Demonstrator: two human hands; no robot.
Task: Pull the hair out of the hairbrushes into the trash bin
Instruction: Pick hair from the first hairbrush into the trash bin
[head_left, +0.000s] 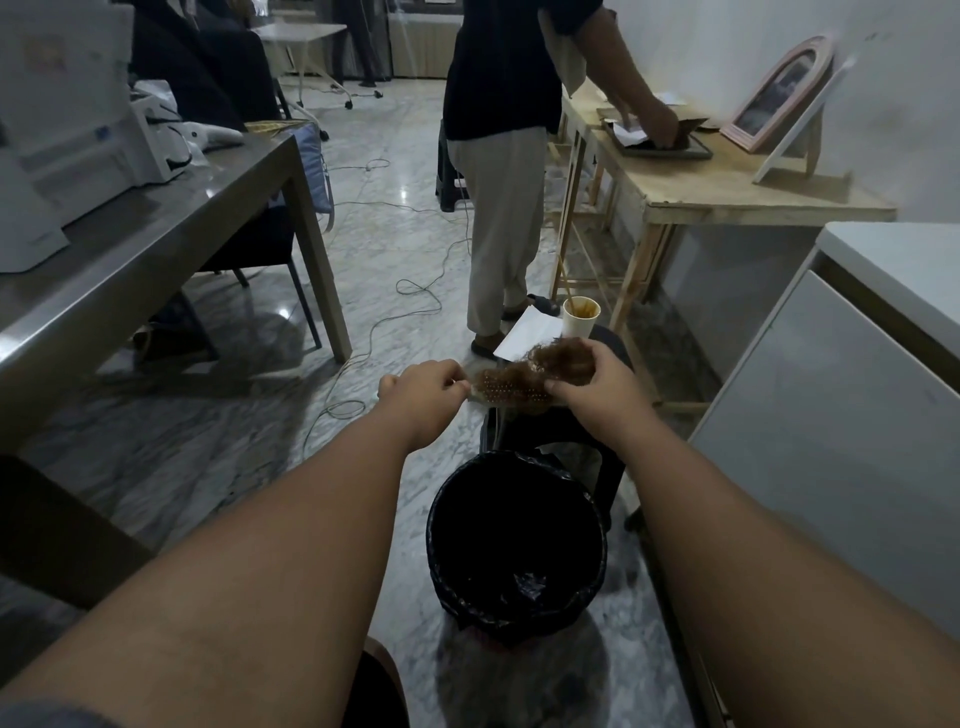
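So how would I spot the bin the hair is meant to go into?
Start at the two outstretched arms in the middle of the view, where the left hand and right hand hold a hairbrush matted with brown hair. Look straight down to the marble floor. The trash bin is the round container lined with a crinkled black bag.

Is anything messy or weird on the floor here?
Yes. Thin cables snake loose across the marble floor, in loops, near the standing person's feet. A sheet of white paper also lies there. No hair looks spilled around the trash bin.
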